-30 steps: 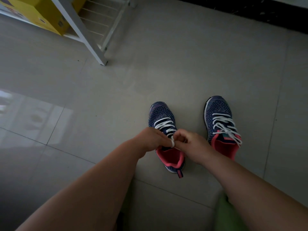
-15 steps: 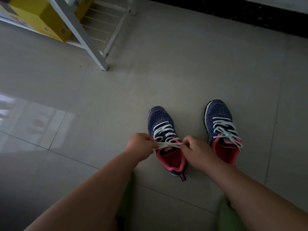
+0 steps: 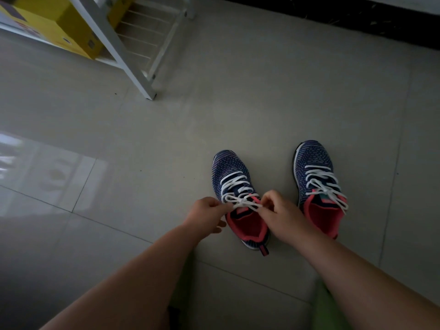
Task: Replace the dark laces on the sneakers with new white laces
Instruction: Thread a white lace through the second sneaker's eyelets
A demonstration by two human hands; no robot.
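Nearly done, it seems: the right sneaker (image 3: 319,184) on the floor (image 3: 238,103) wears a tied white lace, while left hand (image 3: 207,213) and right hand (image 3: 283,215) pinch, fingers clamped, the left sneaker's (image 3: 234,182) white lace (image 3: 240,201) ends, knot unfinished.

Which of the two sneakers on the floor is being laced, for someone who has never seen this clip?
On the tiled floor, below the white rack, two blue sneakers with pink linings stand side by side. It is the left sneaker, between the two hands: left hand and right hand each pinch its white lace. The right sneaker stands untouched, its bow already tied.
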